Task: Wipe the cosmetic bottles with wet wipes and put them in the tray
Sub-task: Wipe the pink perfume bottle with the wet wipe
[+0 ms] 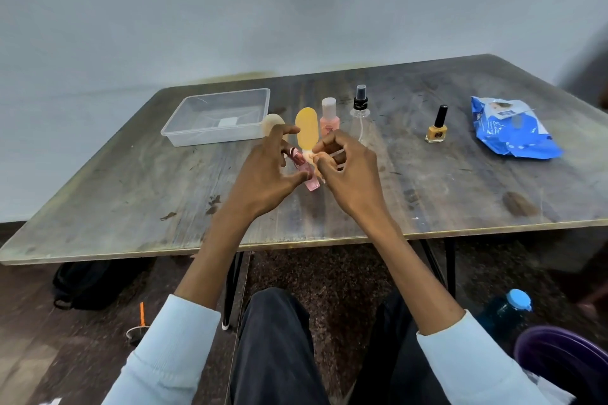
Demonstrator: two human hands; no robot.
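We hold a small pink bottle in our left hand, fingers curled round it above the table. Our right hand pinches a bunched wet wipe just beside the bottle, its fingers clamped together on the wipe. Behind our hands stand a yellow tube, a pink bottle with a white cap and a clear spray bottle. A yellow nail polish stands further right, near the blue wipes pack. The clear tray sits at the left.
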